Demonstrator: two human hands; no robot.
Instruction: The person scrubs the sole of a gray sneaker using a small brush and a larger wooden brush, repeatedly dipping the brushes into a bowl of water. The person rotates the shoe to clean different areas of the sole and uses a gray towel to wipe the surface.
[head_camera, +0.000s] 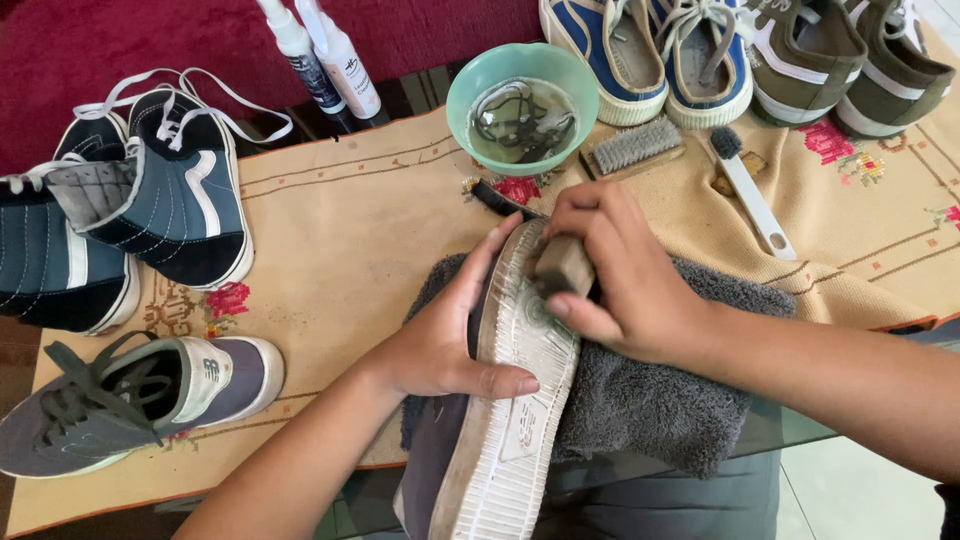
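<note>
L hand (440, 340) clamps the shoe (500, 420) sole-up on the towel (650, 400), R hand (620, 275) closed on a brush (562, 265) w/ bowl (470, 95) near; hard scrubbing could slip the shoe or knock water over.

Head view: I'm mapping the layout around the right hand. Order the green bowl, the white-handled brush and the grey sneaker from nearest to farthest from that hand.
1. Green bowl: just above the right hand, at the top middle.
2. White-handled brush: up and to the right, on the tan cloth; not much farther than the bowl.
3. Grey sneaker: far left, at the near edge, beyond the left hand.
</note>
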